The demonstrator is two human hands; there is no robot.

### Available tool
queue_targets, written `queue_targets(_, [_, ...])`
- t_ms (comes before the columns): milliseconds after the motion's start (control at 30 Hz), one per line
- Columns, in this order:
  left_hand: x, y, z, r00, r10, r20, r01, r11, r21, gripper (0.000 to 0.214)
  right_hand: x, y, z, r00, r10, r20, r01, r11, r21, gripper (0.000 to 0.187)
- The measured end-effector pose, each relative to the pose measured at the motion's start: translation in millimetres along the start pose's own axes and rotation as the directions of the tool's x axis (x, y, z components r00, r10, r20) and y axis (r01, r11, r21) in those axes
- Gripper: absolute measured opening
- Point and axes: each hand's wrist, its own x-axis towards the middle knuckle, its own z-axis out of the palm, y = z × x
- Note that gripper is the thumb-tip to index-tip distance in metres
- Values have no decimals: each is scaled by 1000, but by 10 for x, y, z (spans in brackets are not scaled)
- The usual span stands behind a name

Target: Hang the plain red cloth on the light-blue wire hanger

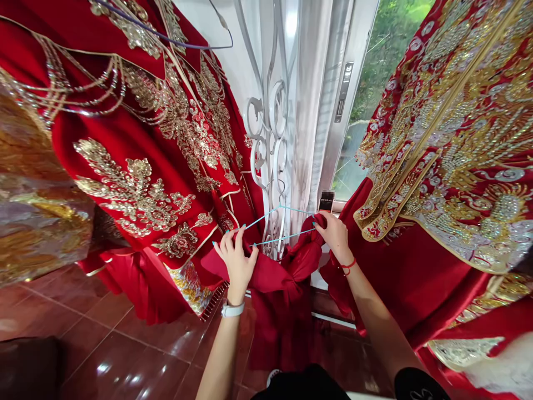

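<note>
A plain dark-red dress [270,275] with a knotted-looking front hangs down in the middle. Its top edge is spread along a thin light-blue hanger [282,206], whose hook is up against white scrollwork. My left hand [236,258] grips the dress at the hanger's left end, fingers over the cloth. At the right end, my right hand [336,236] pinches bunched dress fabric between thumb and fingers. The hanger's two ends are hidden by cloth and fingers. Below, the skirt falls in front of the floor.
Red gowns with gold beading [166,128] crowd the left side. An embroidered red-and-gold jacket [449,139] hangs at the right. Behind stands a white wrought-iron scroll frame [278,111], beside a window [370,100]. A phone showing a timer [326,201] rests near the sill. The floor [137,355] is red tile.
</note>
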Motion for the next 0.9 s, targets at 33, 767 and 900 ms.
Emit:
queue_targets(33, [-1,0,2,1000,4,-3,-4,1000,4,58,2,-21,5,1000,14,2,-14,1000,-17,35])
queue_targets(767, [154,5,-42,967,-215,-136,230,967,109,55,97,-90,96,995,90,37,-84,987,-136,32])
queue_targets(900, [292,-26,-142,978,-199,-60,208,945,252,43,391,284,5,992,75,103,-79,996,33,36])
